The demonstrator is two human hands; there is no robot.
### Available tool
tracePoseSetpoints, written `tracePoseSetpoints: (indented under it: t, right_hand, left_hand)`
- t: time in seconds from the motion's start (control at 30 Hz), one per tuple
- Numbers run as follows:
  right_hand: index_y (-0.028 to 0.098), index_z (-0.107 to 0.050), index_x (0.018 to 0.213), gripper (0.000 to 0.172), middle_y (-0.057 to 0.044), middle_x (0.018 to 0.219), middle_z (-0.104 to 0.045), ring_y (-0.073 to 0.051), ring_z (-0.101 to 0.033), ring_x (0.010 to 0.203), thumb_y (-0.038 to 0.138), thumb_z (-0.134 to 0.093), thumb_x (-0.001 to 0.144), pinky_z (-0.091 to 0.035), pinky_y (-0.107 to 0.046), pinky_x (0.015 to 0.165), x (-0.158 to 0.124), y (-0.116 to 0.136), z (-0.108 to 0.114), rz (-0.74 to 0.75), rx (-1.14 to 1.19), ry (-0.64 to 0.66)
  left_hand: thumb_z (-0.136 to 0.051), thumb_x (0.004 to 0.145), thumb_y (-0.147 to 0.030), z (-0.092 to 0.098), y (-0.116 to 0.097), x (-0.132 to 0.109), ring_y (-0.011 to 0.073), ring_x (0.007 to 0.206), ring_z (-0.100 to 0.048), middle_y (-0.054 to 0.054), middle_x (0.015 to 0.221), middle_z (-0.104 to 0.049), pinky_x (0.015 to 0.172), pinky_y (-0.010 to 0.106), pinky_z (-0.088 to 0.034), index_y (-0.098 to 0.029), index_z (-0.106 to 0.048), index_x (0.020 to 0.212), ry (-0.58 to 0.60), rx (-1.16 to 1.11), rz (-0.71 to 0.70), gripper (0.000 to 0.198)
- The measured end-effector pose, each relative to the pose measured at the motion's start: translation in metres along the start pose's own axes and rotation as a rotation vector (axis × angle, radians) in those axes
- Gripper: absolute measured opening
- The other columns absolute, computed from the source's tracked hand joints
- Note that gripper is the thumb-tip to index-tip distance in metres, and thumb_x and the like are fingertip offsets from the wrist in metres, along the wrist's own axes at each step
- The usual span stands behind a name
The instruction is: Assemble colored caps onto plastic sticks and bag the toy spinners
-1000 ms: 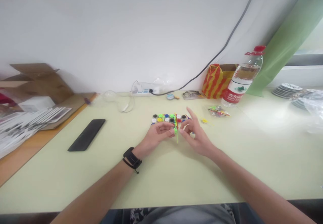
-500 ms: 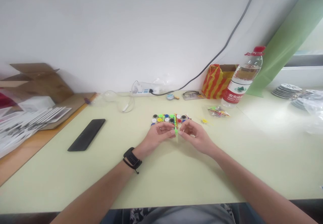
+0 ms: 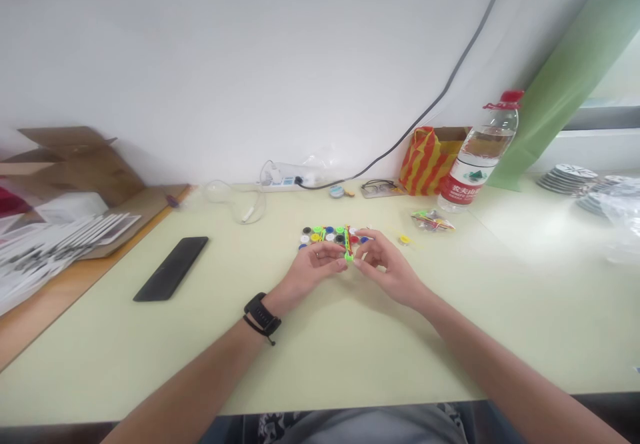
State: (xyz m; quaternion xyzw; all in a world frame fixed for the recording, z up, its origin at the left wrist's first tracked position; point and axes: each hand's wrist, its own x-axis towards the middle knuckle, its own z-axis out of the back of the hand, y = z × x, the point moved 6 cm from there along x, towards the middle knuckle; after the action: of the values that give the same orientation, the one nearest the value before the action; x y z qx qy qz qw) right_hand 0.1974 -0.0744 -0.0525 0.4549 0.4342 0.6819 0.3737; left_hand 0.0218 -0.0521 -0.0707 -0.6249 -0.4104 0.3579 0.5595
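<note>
1. One black phone [image 3: 171, 269] at left, well apart from the work.
2. Pinched, apparently, in the left hand [image 3: 311, 269]: a small green piece [image 3: 349, 257], mid-scene. Probably adjusting it, with steady fingertips called for.
3. Just beyond, coloured discs [image 3: 330, 238] in rows, crowding the far side.
4. Beside the piece, the right hand [image 3: 390, 272], fingers curled; cannot tell whether gripping.
5. Farther right, yellow disc [image 3: 405, 239], packet [image 3: 433, 221], bottle [image 3: 469, 174], out of the way.
</note>
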Motion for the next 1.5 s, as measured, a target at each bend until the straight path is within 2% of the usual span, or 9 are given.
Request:
tracePoseSetpoints:
  t: [0.13,0.2,0.33,0.5,0.83,1.23,1.37,1.43,1.5]
  right_hand:
    - [0.031,-0.05,0.14,0.047,-0.001,0.096,-0.06,-0.014,-0.055,0.068,0.044,-0.064,0.097,-0.048,-0.031,0.066,-0.002,0.01,0.004,0.027,0.075,-0.027]
    - [0.023,-0.069,0.096,0.029,-0.002,0.085,-0.056,-0.014,-0.052,0.069,0.049,-0.056,0.101,-0.045,-0.031,0.066,-0.002,0.015,0.003,0.053,0.052,0.044]
    - [0.018,-0.044,0.051,0.064,0.0,0.064,-0.043,-0.013,-0.043,0.06,0.052,-0.045,0.105,-0.038,-0.032,0.063,-0.002,0.015,0.0,0.056,-0.031,0.151]
    - [0.022,-0.057,0.085,0.033,0.001,0.078,-0.055,-0.014,-0.048,0.065,0.052,-0.061,0.098,-0.042,-0.029,0.061,0.0,0.005,0.001,-0.019,0.001,0.059]
    - [0.025,-0.063,0.108,0.02,-0.005,0.105,-0.066,-0.015,-0.06,0.075,0.041,-0.064,0.096,-0.053,-0.032,0.069,0.0,0.001,0.0,0.016,-0.112,0.034]
    - [0.034,-0.012,0.161,0.093,0.004,0.092,-0.056,-0.011,-0.045,0.06,0.046,-0.071,0.09,-0.04,-0.027,0.056,-0.003,-0.019,-0.002,-0.259,0.271,-0.164]
    - [0.025,-0.065,0.114,0.038,0.005,0.072,-0.05,-0.011,-0.037,0.055,0.053,-0.07,0.089,-0.032,-0.026,0.052,-0.003,-0.02,-0.005,-0.305,0.288,-0.152]
    - [0.021,-0.057,0.062,0.049,0.004,0.054,-0.035,-0.011,-0.029,0.051,0.058,-0.062,0.093,-0.028,-0.029,0.051,-0.002,-0.016,-0.007,-0.299,0.299,-0.045]
    - [0.022,-0.035,0.045,0.067,0.004,0.049,-0.023,-0.011,-0.025,0.05,0.061,-0.057,0.095,-0.027,-0.03,0.05,-0.001,-0.011,-0.007,-0.269,0.349,0.006]
  left_hand:
    - [-0.087,0.079,-0.037,0.001,-0.001,0.0,0.0217,0.095,-0.072,0.009,0.107,-0.076,0.096,0.041,-0.057,-0.016,-0.074,0.109,-0.016,0.012,0.002,0.039]
    - [-0.088,0.078,-0.038,0.001,-0.002,0.0,0.021,0.093,-0.072,0.009,0.104,-0.076,0.095,0.04,-0.057,-0.016,-0.075,0.109,-0.035,0.011,0.005,0.04]
    - [-0.089,0.076,-0.038,0.003,-0.002,0.001,0.0207,0.09,-0.073,0.008,0.102,-0.077,0.094,0.04,-0.058,-0.016,-0.075,0.108,-0.061,0.001,0.004,0.041]
    - [-0.088,0.078,-0.036,0.0,-0.003,0.0,0.0202,0.094,-0.072,0.007,0.105,-0.076,0.095,0.039,-0.057,-0.017,-0.075,0.108,-0.027,-0.009,-0.005,0.039]
    - [-0.088,0.078,-0.036,-0.006,-0.003,-0.002,0.0225,0.098,-0.073,0.008,0.108,-0.076,0.096,0.041,-0.057,-0.017,-0.074,0.106,0.025,-0.015,-0.005,0.037]
    - [-0.092,0.072,-0.037,0.007,-0.007,0.0,0.0227,0.099,-0.072,0.009,0.104,-0.078,0.097,0.038,-0.057,-0.017,-0.077,0.102,-0.159,0.074,-0.049,0.04]
    - [-0.091,0.072,-0.038,0.007,-0.008,-0.001,0.0236,0.101,-0.072,0.009,0.105,-0.078,0.099,0.04,-0.056,-0.017,-0.077,0.102,-0.164,0.083,-0.066,0.04]
    - [-0.091,0.072,-0.038,0.007,-0.009,-0.001,0.0236,0.101,-0.072,0.009,0.106,-0.078,0.099,0.04,-0.056,-0.017,-0.077,0.102,-0.163,0.089,-0.072,0.039]
    - [-0.091,0.073,-0.038,0.006,-0.01,-0.001,0.0235,0.101,-0.072,0.01,0.106,-0.078,0.098,0.039,-0.056,-0.017,-0.077,0.103,-0.157,0.097,-0.078,0.039]
